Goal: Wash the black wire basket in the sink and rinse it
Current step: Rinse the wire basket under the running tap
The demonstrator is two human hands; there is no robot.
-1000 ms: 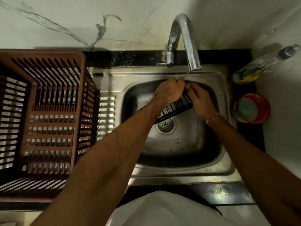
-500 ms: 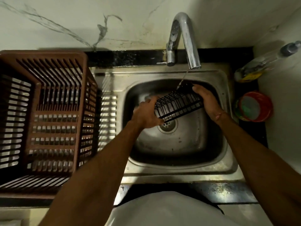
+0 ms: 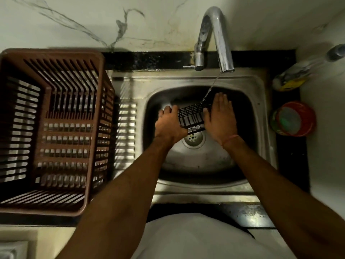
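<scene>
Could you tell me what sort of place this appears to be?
Most likely a home kitchen: a steel sink with a running tap, a brown plastic dish crate beside it, and a dish-soap bottle.

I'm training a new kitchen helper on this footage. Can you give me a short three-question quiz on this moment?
1. True or false: water from the faucet falls onto the black wire basket.
2. Which hand wears a thread at the wrist: A left hand, B right hand?
3. What lies directly under the basket in the sink?

Key: 1 true; 2 B; 3 the drain.
</scene>
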